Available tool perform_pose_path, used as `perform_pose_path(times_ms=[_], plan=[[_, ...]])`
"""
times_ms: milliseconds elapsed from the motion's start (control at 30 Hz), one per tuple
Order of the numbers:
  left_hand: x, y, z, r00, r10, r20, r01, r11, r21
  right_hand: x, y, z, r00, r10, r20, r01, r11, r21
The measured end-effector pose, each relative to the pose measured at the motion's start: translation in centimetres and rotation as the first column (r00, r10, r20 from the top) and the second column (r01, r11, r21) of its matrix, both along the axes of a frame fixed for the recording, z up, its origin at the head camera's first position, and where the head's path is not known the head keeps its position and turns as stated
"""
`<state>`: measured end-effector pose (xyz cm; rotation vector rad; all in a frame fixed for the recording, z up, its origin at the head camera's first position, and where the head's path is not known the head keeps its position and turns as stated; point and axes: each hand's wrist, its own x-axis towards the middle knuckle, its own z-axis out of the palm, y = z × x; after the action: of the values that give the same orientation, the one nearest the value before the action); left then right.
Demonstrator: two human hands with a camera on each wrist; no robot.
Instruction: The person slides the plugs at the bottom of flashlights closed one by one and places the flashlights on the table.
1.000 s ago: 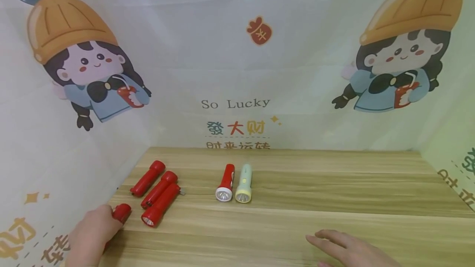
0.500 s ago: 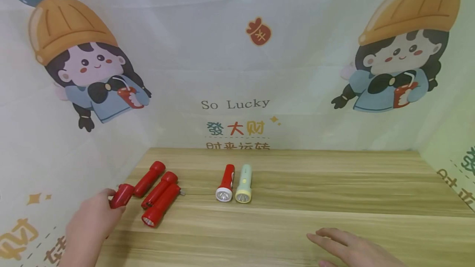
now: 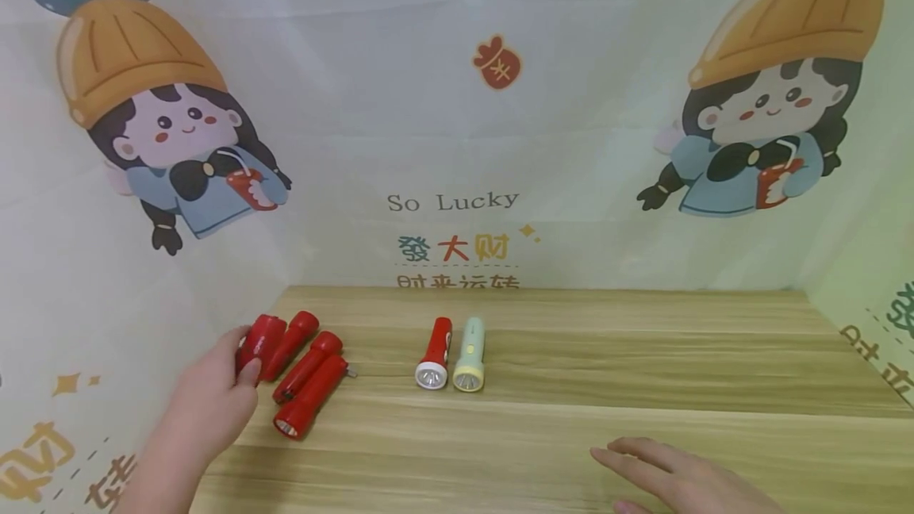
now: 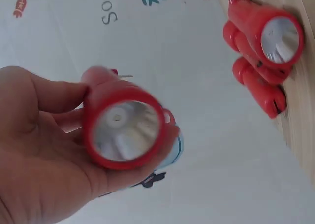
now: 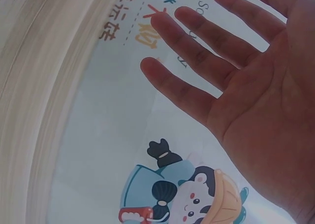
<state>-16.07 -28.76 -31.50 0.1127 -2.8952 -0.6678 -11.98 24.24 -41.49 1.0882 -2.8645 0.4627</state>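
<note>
My left hand grips a red flashlight between thumb and fingers at the left of the table. In the left wrist view its round lens faces the camera, and the fingers wrap behind and under the body. Close beside the held one, three more red flashlights lie slanted on the table: a rear one, a middle one and a front one with its lens toward me. Low at the right, my right hand has its fingers extended and holds nothing; the right wrist view shows its spread palm.
Toward the table's middle lie a red flashlight with a white head and a pale green one with a yellow rim, side by side. Printed cloth hangs behind the wooden table and along both sides.
My left hand has lifted the red flashlight from the near left and carried it away from me and rightward, beside the other red ones. The right hand has stayed nearly still.
</note>
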Motion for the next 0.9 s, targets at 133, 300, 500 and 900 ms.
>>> perform_pose_path(times_ms=[133,300,500,900], plan=[[0.2,1.5,-0.3,0.997,-0.055,-0.058,0.059,0.995,0.082,0.0,0.0,0.2,1.0,0.005,-0.028,-0.005,1.0,-0.001],[0.3,3.0,-0.8,0.999,0.002,-0.051,0.009,0.973,0.229,-0.1,0.1,0.1,0.999,0.003,-0.032,-0.004,1.0,-0.013],[0.4,5.3,-1.0,0.999,0.044,-0.003,-0.04,0.932,0.359,0.0,-0.3,0.3,0.999,-0.034,-0.019,0.034,0.999,-0.023],[2.9,11.2,-0.3,0.992,-0.089,-0.092,0.124,0.846,0.518,0.5,-1.2,2.0,0.998,-0.033,-0.055,0.033,0.999,-0.007]])
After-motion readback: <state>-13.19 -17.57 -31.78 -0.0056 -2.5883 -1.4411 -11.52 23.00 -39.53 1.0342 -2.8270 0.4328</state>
